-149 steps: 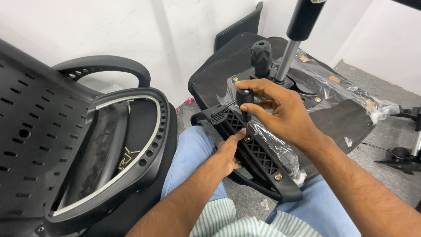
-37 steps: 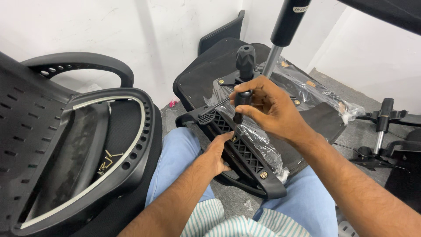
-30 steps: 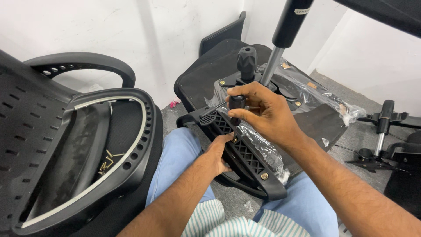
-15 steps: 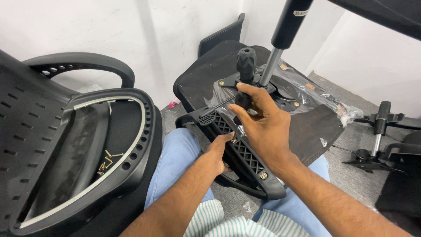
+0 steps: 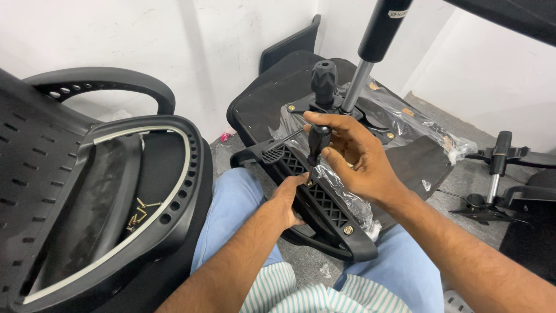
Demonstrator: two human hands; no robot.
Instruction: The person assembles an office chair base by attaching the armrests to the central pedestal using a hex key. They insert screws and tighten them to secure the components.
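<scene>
My right hand (image 5: pixel 354 155) grips a black-handled screwdriver (image 5: pixel 317 144) held upright, its tip down on a screw in a black plastic armrest bracket (image 5: pixel 324 203). That bracket lies across my lap, partly wrapped in clear plastic (image 5: pixel 347 200). My left hand (image 5: pixel 288 199) holds the bracket's near edge just beside the screwdriver tip. A brass screw head (image 5: pixel 348 229) shows lower on the bracket. Behind it lies an upturned black chair seat (image 5: pixel 272 107) with its mechanism and a gas lift cylinder (image 5: pixel 370 52) standing up from it.
A black mesh chair back (image 5: pixel 87 197) leans at my left with several brass screws (image 5: pixel 139 211) lying in its hollow. A chair base with a castor stem (image 5: pixel 498 174) lies on the grey floor at the right. White walls stand behind.
My right hand shifted its grip on the screwdriver and turned it; the handle now stands more upright over the bracket. My left hand stayed on the bracket.
</scene>
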